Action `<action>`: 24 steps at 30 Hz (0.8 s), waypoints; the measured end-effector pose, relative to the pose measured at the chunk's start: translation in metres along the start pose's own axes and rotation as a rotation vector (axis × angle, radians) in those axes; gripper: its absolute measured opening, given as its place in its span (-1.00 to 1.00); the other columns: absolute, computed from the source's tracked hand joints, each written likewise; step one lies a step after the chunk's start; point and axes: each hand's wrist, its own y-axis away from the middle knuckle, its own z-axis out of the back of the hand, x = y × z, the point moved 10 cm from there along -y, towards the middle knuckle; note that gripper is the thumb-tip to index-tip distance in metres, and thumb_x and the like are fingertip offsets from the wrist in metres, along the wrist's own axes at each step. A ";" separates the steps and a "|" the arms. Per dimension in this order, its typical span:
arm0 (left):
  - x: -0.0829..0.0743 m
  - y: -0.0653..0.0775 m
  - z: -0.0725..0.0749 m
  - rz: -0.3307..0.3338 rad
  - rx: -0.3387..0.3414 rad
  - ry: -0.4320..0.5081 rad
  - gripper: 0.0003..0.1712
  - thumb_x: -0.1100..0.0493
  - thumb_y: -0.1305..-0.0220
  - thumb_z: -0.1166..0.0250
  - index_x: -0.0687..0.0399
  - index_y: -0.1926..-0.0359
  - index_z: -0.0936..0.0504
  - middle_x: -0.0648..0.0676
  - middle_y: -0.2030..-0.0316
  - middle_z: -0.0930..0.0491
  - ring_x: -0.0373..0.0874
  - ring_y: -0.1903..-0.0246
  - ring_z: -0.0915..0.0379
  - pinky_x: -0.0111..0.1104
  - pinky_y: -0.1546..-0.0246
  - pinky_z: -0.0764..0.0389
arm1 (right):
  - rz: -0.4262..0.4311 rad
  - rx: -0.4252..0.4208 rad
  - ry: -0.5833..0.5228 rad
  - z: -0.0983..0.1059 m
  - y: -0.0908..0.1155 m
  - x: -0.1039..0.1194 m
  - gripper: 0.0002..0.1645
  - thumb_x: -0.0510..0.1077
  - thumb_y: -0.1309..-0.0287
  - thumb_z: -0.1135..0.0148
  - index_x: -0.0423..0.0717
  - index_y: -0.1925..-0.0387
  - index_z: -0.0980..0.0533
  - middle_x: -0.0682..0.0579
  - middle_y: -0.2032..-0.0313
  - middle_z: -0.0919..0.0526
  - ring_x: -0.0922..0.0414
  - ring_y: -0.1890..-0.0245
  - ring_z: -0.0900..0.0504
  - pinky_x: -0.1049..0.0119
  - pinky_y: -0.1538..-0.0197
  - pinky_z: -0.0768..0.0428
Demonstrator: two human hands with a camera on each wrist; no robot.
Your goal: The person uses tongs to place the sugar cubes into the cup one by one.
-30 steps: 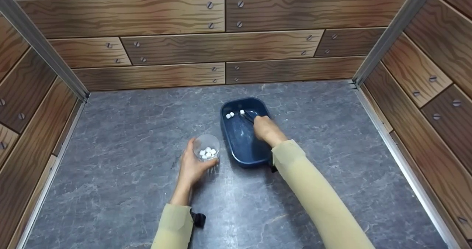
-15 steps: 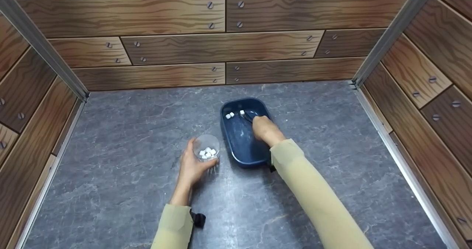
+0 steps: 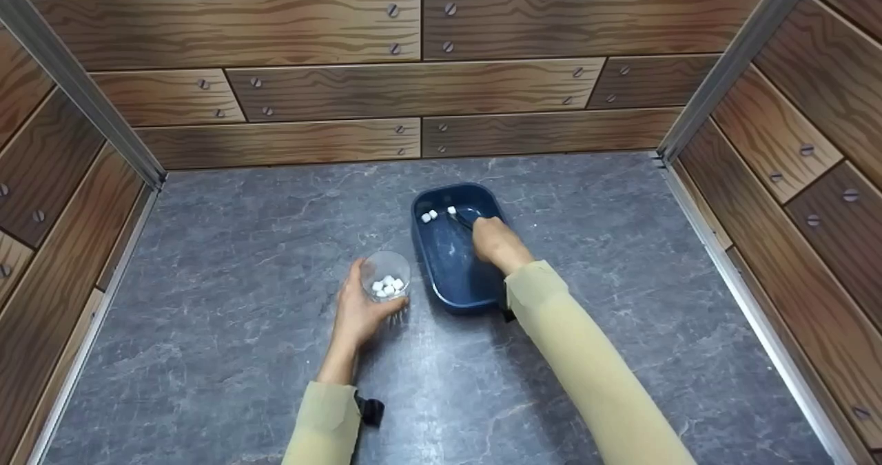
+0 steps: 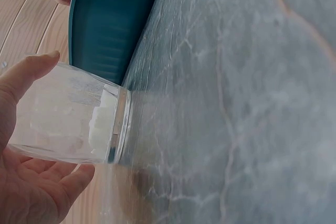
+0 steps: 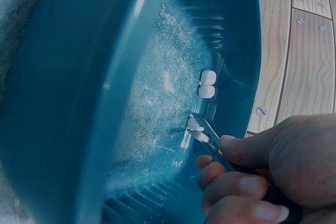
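My left hand (image 3: 358, 310) grips a clear glass (image 3: 377, 266) standing on the grey surface, thumb on one side and fingers on the other. Several white cubes (image 3: 388, 286) lie at the bottom of the glass. Over the blue basin (image 3: 448, 272), my right hand (image 3: 497, 243) holds dark tongs (image 5: 212, 139) with toothed tips. In the right wrist view those tips are at a single white cube (image 5: 195, 124) on the basin floor. Two more white cubes (image 5: 207, 84) sit side by side near the basin's end wall.
The basin stands just right of the glass, its wall (image 4: 105, 30) rising close by in the left wrist view. Wood-patterned panels (image 3: 413, 86) enclose the back and both sides of the grey marbled surface (image 3: 241, 279).
Hardly anything differs. The right hand and tongs have shifted very slightly inside the basin, and the left hand keeps the glass in the same spot.
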 end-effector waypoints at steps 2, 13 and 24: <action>0.000 0.000 0.000 -0.003 -0.002 0.002 0.16 0.11 0.31 -0.66 0.34 -0.34 -0.27 0.43 -0.17 -0.43 0.33 -0.16 -0.35 0.03 -0.20 -0.36 | 0.001 -0.003 -0.001 0.000 0.000 0.000 -0.66 -0.42 -0.26 0.08 -0.42 0.04 -0.56 -0.38 0.07 -0.62 -0.14 0.03 -0.62 0.02 0.01 -0.60; 0.000 0.000 -0.001 -0.020 -0.008 -0.011 0.15 0.11 0.31 -0.67 0.36 -0.32 -0.28 0.42 -0.15 -0.45 0.32 -0.15 -0.37 0.03 -0.19 -0.37 | 0.010 0.013 -0.033 0.005 -0.001 -0.011 -0.70 -0.31 -0.35 0.04 -0.44 0.08 -0.55 -0.35 0.09 -0.62 -0.13 0.10 -0.62 0.03 0.08 -0.60; 0.002 -0.001 -0.001 0.001 0.013 0.007 0.17 0.10 0.29 -0.66 0.34 -0.35 -0.25 0.43 -0.22 -0.39 0.31 -0.20 -0.33 0.02 -0.23 -0.34 | 0.032 -0.013 -0.176 0.023 0.015 -0.020 -0.67 -0.22 -0.39 0.00 -0.32 0.09 -0.64 -0.23 0.17 -0.68 -0.11 0.16 -0.62 0.03 0.06 -0.58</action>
